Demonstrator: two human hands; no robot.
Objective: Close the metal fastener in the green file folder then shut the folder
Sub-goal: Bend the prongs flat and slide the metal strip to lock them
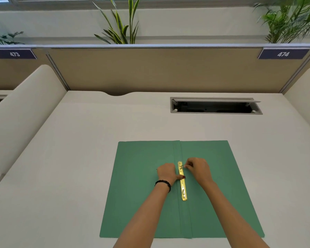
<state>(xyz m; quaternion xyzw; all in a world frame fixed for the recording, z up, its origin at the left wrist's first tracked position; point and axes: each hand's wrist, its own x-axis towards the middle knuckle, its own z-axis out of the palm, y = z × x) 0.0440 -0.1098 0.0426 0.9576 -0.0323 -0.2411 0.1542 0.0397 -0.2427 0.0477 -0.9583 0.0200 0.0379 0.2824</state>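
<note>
While lying open and flat on the pale desk (79, 158), the green file folder (141, 185) spreads both covers toward the near edge, spine crease running away from the viewer. Along that crease, the gold metal fastener (182, 187), a long narrow strip, near end bare. At its middle, the left hand (166, 171), fingers curled in, thumb pressed flat across the strip; black band on the wrist. At the far end, the right hand (198, 169), fingertips pinched on a thin prong; jaws of the clasp too small to read. Beyond the folder, to the right, an open cable hatch (216, 106) sunk in the desktop. Further back, a tan partition (150, 68) with number plates 473 (14, 54) and 474 (283, 54). Above the partition, leafy plants (122, 24) before a window.
</note>
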